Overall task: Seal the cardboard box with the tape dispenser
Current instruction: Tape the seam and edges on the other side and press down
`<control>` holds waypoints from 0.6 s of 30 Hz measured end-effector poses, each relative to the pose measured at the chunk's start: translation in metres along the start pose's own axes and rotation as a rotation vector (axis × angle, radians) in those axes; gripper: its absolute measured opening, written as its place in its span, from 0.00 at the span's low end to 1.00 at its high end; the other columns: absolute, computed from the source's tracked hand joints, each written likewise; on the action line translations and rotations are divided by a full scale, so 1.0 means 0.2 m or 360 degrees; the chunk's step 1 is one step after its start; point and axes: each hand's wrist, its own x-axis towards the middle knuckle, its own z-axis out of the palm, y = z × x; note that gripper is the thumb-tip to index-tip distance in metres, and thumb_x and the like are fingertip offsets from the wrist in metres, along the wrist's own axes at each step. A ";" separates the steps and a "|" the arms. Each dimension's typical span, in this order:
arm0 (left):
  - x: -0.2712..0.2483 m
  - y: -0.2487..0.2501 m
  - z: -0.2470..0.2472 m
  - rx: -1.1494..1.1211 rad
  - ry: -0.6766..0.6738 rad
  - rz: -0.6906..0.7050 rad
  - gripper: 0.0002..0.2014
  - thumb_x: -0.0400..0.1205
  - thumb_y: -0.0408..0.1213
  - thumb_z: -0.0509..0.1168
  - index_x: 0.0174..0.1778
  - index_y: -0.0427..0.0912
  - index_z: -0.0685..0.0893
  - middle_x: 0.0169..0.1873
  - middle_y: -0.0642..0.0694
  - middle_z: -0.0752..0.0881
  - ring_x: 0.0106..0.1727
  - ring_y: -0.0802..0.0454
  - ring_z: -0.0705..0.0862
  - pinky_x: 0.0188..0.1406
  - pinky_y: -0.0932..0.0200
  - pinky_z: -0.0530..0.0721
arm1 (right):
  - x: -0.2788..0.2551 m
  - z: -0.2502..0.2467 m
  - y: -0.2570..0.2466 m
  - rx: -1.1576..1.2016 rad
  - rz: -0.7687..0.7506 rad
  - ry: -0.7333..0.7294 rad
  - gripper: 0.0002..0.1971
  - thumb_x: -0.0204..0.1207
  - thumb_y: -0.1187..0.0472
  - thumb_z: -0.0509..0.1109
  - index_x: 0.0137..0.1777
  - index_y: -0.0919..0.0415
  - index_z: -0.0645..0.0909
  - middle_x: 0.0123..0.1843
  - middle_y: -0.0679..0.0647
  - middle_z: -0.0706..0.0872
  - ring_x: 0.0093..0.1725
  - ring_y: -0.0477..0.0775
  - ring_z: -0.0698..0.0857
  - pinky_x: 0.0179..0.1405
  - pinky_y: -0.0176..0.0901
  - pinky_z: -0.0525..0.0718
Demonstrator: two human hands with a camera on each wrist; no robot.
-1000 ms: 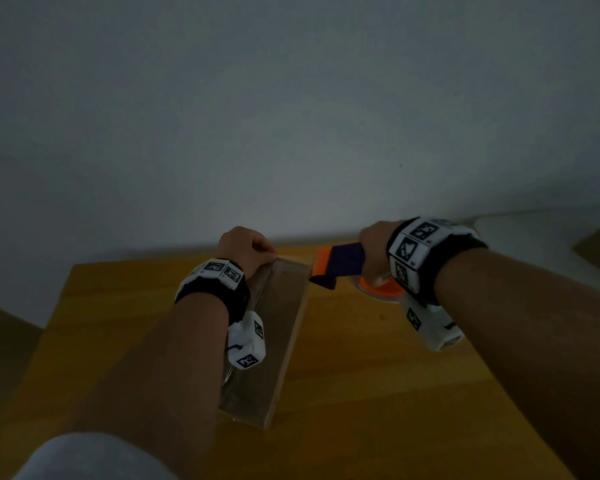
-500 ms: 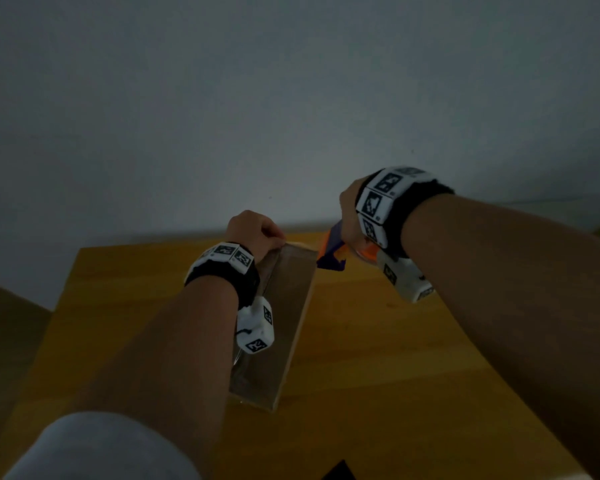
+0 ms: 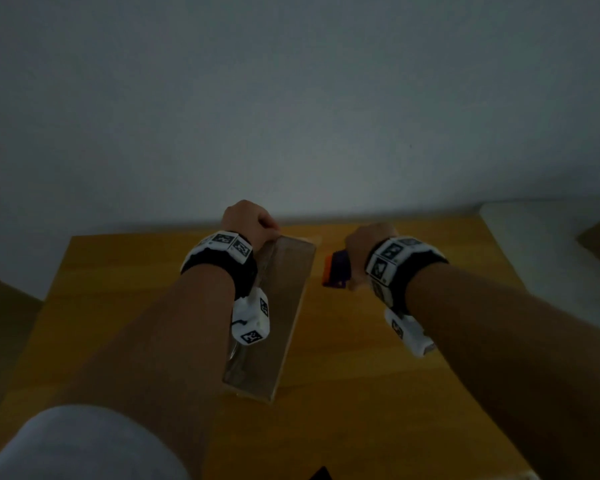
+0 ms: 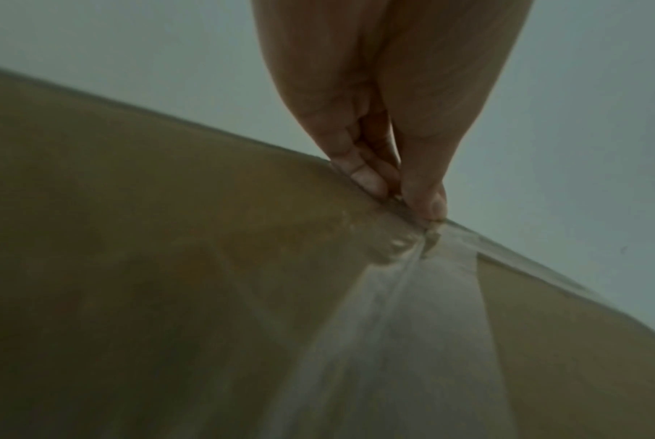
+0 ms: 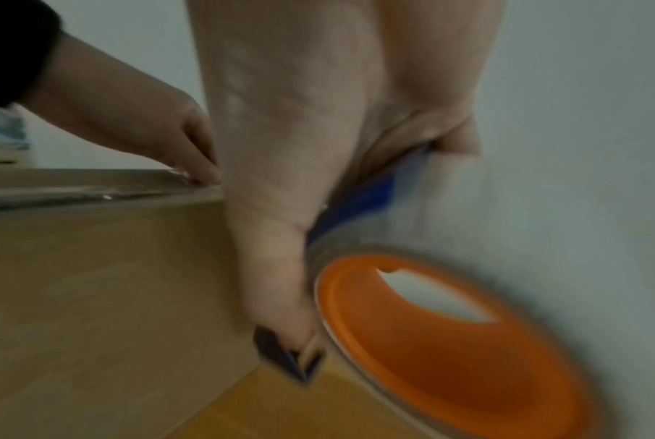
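Both hands busy: left hand [image 3: 248,220] pinches tape [image 4: 400,312], right hand [image 3: 364,251] grips dispenser [image 5: 450,326].

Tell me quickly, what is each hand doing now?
Left hand: closed, fingers pinching the tape at the far end of the box.
Right hand: closed, holding the dispenser beside the box.

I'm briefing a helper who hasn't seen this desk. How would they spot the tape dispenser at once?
On the wooden table, look right of the long cardboard box. The tape dispenser is gripped in the right hand. It alone is blue and orange, carrying a clear tape roll.
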 end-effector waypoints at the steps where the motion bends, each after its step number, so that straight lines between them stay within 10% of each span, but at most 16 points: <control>1: 0.01 0.00 0.00 0.0008 -0.0028 0.0000 0.10 0.76 0.40 0.72 0.49 0.39 0.92 0.50 0.41 0.92 0.52 0.46 0.89 0.48 0.64 0.78 | 0.00 0.01 0.01 0.0043 0.0039 0.0028 0.18 0.66 0.44 0.77 0.36 0.59 0.80 0.33 0.51 0.82 0.35 0.52 0.83 0.34 0.41 0.80; 7: 0.05 0.00 -0.04 -0.0009 -0.0144 -0.0017 0.10 0.76 0.38 0.73 0.50 0.40 0.92 0.52 0.41 0.92 0.52 0.48 0.88 0.49 0.64 0.78 | 0.03 -0.03 0.01 0.0271 -0.0002 0.0080 0.18 0.75 0.43 0.69 0.46 0.60 0.77 0.31 0.54 0.77 0.28 0.50 0.76 0.24 0.39 0.71; 10: 0.06 -0.04 -0.10 -0.0117 -0.0095 -0.0016 0.10 0.74 0.35 0.75 0.51 0.42 0.92 0.51 0.43 0.92 0.45 0.55 0.85 0.50 0.66 0.79 | 0.08 0.05 -0.03 0.0419 -0.0038 0.0127 0.16 0.79 0.53 0.66 0.62 0.63 0.80 0.54 0.61 0.85 0.53 0.61 0.86 0.45 0.48 0.79; 13: 0.06 -0.11 -0.14 -0.0030 -0.0040 -0.0006 0.10 0.74 0.34 0.74 0.51 0.41 0.92 0.52 0.43 0.92 0.43 0.58 0.82 0.50 0.68 0.77 | 0.12 0.11 -0.08 0.0489 0.0000 0.0075 0.08 0.81 0.58 0.63 0.49 0.65 0.76 0.38 0.58 0.81 0.39 0.61 0.84 0.45 0.52 0.81; 14: 0.05 -0.12 -0.14 0.0003 -0.0051 -0.0005 0.10 0.75 0.34 0.74 0.51 0.42 0.92 0.52 0.43 0.92 0.44 0.57 0.82 0.50 0.69 0.76 | 0.12 0.12 -0.10 0.0507 0.0005 0.0020 0.05 0.82 0.60 0.62 0.52 0.49 0.77 0.39 0.58 0.82 0.40 0.63 0.84 0.46 0.53 0.83; 18: 0.04 -0.15 -0.13 0.0099 -0.0042 0.0054 0.08 0.76 0.35 0.73 0.49 0.44 0.93 0.51 0.43 0.92 0.52 0.49 0.87 0.49 0.66 0.78 | 0.12 0.12 -0.12 0.0372 -0.0038 -0.0037 0.14 0.82 0.65 0.61 0.65 0.67 0.78 0.60 0.63 0.86 0.57 0.62 0.86 0.51 0.45 0.84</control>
